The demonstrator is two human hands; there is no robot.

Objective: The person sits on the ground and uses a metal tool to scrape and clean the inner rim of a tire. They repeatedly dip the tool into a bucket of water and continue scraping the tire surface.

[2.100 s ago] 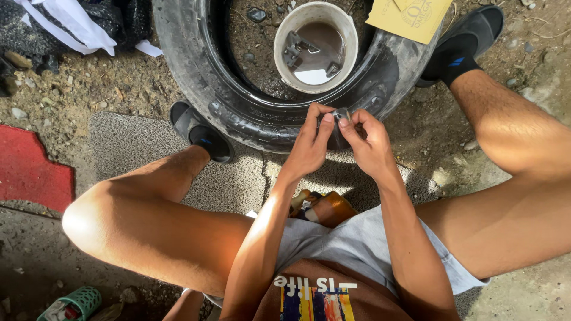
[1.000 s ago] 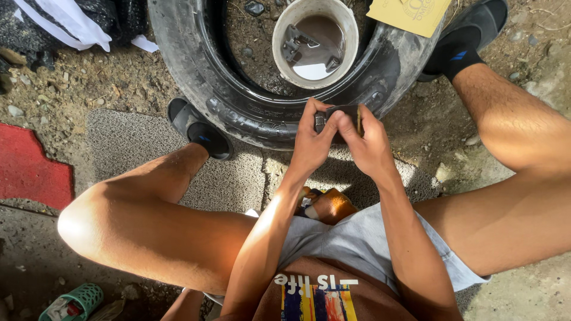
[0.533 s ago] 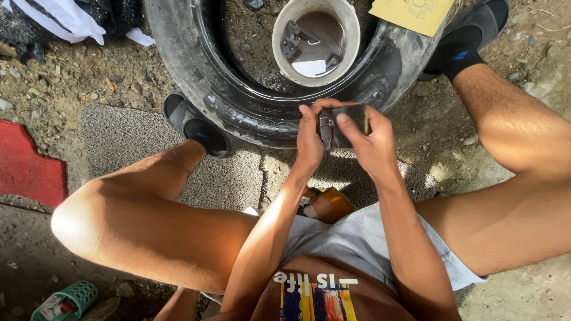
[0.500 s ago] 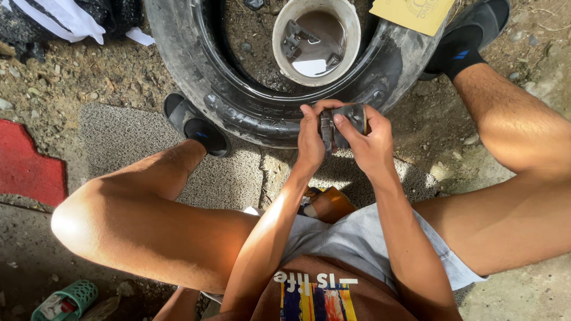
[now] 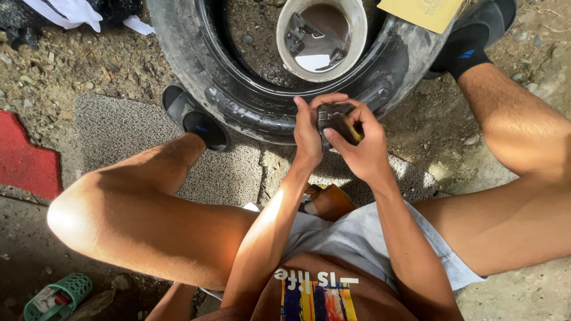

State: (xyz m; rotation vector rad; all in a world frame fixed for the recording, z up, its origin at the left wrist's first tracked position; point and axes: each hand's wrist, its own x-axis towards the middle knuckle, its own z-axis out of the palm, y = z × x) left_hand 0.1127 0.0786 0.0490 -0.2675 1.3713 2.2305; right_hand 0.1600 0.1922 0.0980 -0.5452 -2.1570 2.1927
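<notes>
Both hands are raised together over the near wall of a black tyre that lies flat on the ground. My left hand grips a small dark metal part from the left side. My right hand presses a yellowish scrap, likely sandpaper, against that part, thumb on its face. Most of the part is hidden by my fingers.
A white bucket with metal pieces and water stands inside the tyre. A yellow sheet rests on the tyre's far right. I sit with legs spread on a grey mat; a red mat lies left, a green basket bottom left.
My hands lifted slightly off the tyre and turned the part; the right hand shifted from pinching it to rubbing the yellowish scrap across it. The view drifted a little.
</notes>
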